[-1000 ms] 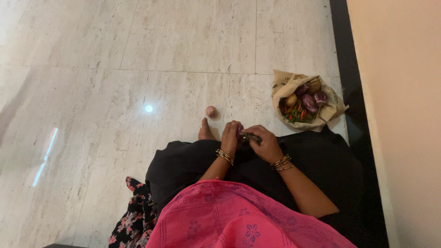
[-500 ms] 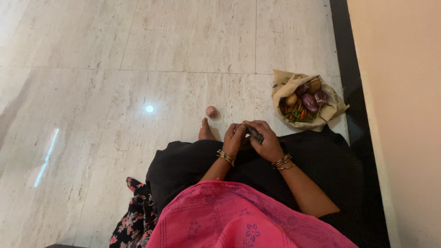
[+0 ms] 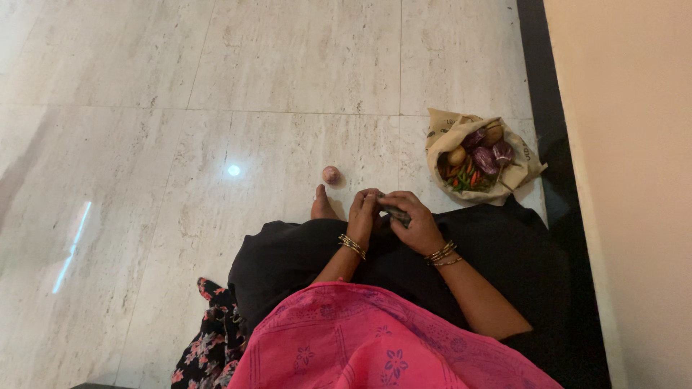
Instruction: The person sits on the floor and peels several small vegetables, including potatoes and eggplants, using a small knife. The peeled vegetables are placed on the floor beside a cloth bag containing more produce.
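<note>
The person is sitting on the pale stone floor (image 3: 216,86), looking down at a lap covered by black cloth (image 3: 288,259) with a pink patterned garment (image 3: 360,338) below it; both hands are meeting over the lap, just in front of the knee; the left hand (image 3: 362,212) is curling its fingers in against a small dark object (image 3: 393,212), and the right hand (image 3: 417,223) is closing around the same object from the other side, so the two hands are touching it together; what the object is I cannot tell, since it is small and mostly covered; gold bangles are showing on both wrists; a bare foot (image 3: 321,204) is poking out from the cloth beside the left hand; a small round pinkish onion (image 3: 331,174) is lying on the floor just beyond the foot; an open brown paper bag (image 3: 441,137) is sitting near the right hand, against the dark skirting, holding purple aubergines (image 3: 485,160), brown round vegetables and green and red chillies (image 3: 463,179).
</note>
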